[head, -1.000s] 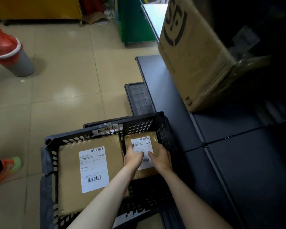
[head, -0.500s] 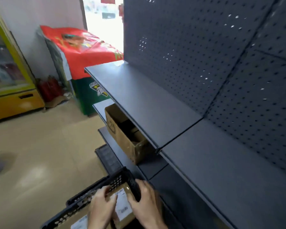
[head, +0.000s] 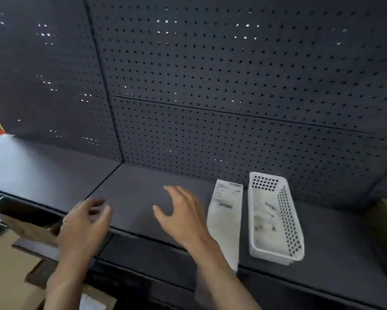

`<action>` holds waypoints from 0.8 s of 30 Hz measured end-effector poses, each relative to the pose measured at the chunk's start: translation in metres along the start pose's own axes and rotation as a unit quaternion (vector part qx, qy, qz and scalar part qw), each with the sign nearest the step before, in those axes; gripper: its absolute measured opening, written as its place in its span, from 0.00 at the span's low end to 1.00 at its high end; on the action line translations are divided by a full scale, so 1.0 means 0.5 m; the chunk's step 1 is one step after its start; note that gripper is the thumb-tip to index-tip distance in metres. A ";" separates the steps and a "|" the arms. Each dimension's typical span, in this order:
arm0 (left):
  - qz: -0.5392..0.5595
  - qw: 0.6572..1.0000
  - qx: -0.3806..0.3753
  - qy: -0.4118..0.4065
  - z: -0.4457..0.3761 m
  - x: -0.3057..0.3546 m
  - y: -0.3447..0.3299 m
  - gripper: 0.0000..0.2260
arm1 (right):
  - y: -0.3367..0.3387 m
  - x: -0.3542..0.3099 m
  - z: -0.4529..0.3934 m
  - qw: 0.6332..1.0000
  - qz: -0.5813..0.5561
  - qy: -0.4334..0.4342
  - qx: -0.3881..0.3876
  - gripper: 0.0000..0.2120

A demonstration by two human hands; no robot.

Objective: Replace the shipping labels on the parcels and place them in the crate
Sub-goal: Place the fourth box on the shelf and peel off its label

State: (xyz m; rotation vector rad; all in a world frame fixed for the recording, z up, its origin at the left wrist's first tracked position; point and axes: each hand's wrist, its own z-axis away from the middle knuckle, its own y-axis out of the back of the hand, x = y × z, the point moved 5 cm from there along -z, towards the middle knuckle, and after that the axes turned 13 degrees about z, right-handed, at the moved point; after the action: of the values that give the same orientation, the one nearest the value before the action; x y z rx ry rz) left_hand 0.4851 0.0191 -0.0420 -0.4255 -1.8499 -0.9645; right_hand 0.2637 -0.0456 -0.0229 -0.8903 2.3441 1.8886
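Two dark surfaces: pegboard wall (head: pixel 232 74) behind, shelf (head: pixel 143 193) below. On shelf, white basket (head: pixel 275 220) just beside label strip (head: pixel 226 211). Above shelf edge, right hand (head: pixel 183 218) and left hand (head: pixel 85 224), fingers spread, gripping nothing. Bottom left, parcel corner (head: pixel 96 302).

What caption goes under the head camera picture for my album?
Two empty hands, left hand and right hand, over a dark shelf beside label sheets and a white basket.

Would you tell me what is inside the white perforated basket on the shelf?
The white basket holds pale, crumpled paper-like scraps, too blurred to identify. Its near wall hides whatever lies at the front bottom.
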 end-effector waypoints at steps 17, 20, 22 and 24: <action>0.029 0.943 -0.279 -0.176 0.434 0.477 -0.643 0.13 | 0.494 0.742 0.404 0.930 0.158 -0.293 0.155 0.25; 0.028 0.918 -0.332 -0.214 0.538 0.549 -0.747 0.14 | 0.566 0.863 0.512 0.900 0.174 -0.371 0.151 0.24; 0.024 0.904 -0.366 -0.220 0.604 0.584 -0.804 0.15 | 0.593 0.934 0.575 0.880 0.175 -0.417 0.143 0.25; 0.024 0.893 -0.397 -0.212 0.666 0.606 -0.856 0.18 | 0.610 0.999 0.628 0.863 0.176 -0.451 0.140 0.26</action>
State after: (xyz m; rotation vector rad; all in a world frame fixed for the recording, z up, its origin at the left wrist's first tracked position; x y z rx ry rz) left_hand -0.1343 -0.0275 -0.0336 -1.2523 -1.7212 -1.6855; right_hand -0.3914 0.0609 -0.0073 0.4267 2.0966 1.4620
